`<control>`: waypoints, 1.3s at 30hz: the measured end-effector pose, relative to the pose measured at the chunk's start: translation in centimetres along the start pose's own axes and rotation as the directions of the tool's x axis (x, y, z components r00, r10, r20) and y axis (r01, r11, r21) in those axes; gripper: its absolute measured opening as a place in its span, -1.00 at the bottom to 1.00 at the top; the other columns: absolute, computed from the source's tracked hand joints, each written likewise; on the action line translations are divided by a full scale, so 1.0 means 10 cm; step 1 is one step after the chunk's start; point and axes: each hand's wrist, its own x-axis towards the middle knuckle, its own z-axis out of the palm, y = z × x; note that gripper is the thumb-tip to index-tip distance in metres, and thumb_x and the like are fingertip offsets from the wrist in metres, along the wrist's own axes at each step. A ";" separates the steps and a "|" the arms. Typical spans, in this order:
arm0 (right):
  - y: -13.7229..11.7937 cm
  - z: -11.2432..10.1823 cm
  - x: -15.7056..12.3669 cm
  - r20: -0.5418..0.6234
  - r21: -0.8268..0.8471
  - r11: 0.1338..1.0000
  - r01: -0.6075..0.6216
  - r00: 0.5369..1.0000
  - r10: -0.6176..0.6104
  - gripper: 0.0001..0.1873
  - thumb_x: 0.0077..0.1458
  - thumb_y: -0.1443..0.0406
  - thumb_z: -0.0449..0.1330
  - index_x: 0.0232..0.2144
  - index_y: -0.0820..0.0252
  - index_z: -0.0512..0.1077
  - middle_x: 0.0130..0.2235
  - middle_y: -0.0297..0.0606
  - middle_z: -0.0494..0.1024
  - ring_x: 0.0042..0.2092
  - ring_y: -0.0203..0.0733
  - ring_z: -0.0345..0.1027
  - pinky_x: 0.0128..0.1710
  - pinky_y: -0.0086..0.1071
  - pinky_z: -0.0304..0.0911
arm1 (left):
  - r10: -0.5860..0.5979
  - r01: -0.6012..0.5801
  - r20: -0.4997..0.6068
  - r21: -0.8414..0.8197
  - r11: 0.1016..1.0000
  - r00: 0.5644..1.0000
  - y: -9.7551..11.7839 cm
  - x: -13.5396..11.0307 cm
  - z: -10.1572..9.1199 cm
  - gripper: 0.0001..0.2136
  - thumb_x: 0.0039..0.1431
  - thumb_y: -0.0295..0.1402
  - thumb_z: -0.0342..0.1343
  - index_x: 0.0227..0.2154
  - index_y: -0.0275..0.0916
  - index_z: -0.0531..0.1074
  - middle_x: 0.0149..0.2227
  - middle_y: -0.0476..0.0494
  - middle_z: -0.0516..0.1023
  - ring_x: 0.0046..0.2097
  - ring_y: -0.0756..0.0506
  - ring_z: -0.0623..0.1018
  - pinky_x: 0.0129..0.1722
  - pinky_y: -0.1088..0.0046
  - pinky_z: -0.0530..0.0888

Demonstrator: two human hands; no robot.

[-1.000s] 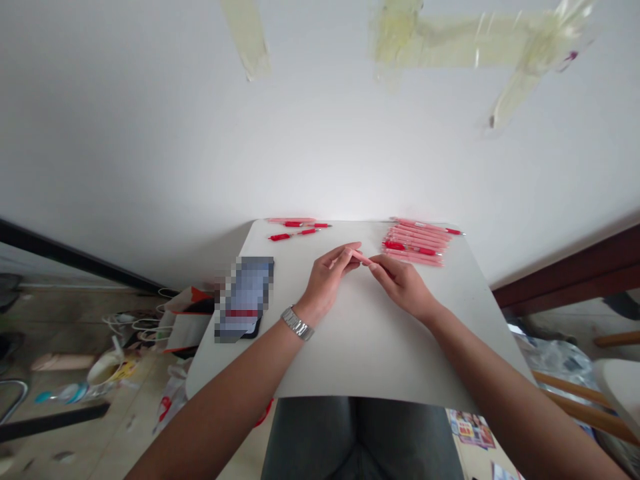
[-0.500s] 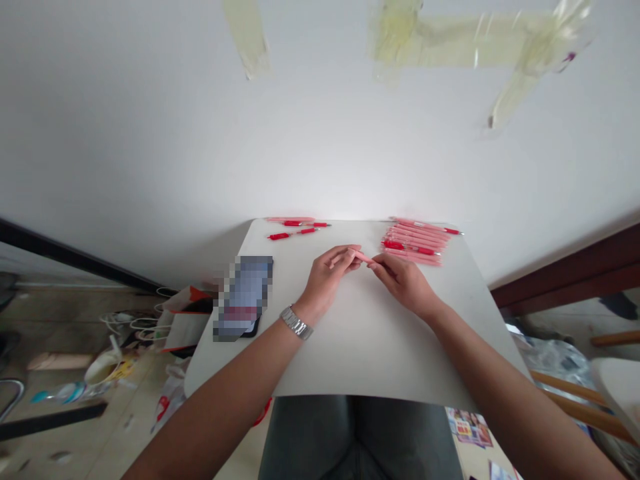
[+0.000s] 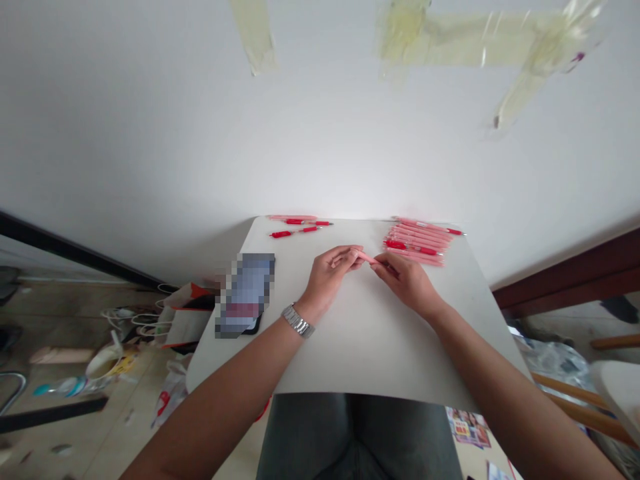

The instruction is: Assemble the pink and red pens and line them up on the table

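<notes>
Between my two hands is a slim pink pen, held above the middle of the white table. My left hand, with a metal watch on the wrist, is closed around its left end. The fingers of my right hand pinch the other end. Just beyond the right hand lies a row of pink pens, with a red-gripped pen across them. At the back left are several more pens, among them a red pen.
A phone, blurred out, lies at the table's left side. The white wall with tape strips rises behind the table. On the floor to the left are a paper bag and a plastic bottle. A chair stands at right.
Both hands keep hold of the pink pen in nearly the same place. The whole view has shifted slightly; the pens on the table lie as before.
</notes>
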 end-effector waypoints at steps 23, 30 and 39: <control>-0.02 -0.02 -0.04 0.159 0.201 0.968 -0.148 0.980 0.117 -0.40 0.47 -0.11 -0.08 -0.18 0.17 0.56 -0.43 -0.33 0.42 -0.42 -0.25 0.24 -0.38 -0.36 0.16 | -0.018 0.018 0.004 -0.129 0.991 1.000 0.03 -0.01 0.01 -0.62 0.28 -0.04 0.30 -0.05 -0.23 0.64 -0.02 -0.30 0.69 0.12 -0.24 0.64 0.19 0.14 0.54; 0.01 0.01 -0.02 0.042 0.094 0.994 -0.050 0.998 0.046 -0.51 0.44 -0.07 0.04 -0.14 0.16 0.56 -0.31 -0.20 0.61 -0.34 -0.16 0.41 -0.31 -0.32 0.25 | -0.059 0.051 -0.065 -0.121 0.991 0.996 0.04 -0.01 0.02 -0.62 0.22 -0.02 0.34 -0.12 -0.24 0.65 0.00 -0.31 0.70 0.03 -0.20 0.67 0.16 0.16 0.56; -0.02 0.02 0.00 -0.027 0.063 0.998 -0.010 1.000 0.012 -0.53 0.43 -0.06 0.07 -0.14 0.16 0.57 -0.34 -0.22 0.57 -0.38 -0.18 0.32 -0.34 -0.30 0.20 | -0.057 0.048 -0.090 -0.103 0.993 0.994 0.04 -0.02 0.01 -0.63 0.22 -0.01 0.34 -0.16 -0.23 0.68 -0.06 -0.28 0.71 0.03 -0.21 0.68 0.15 0.16 0.57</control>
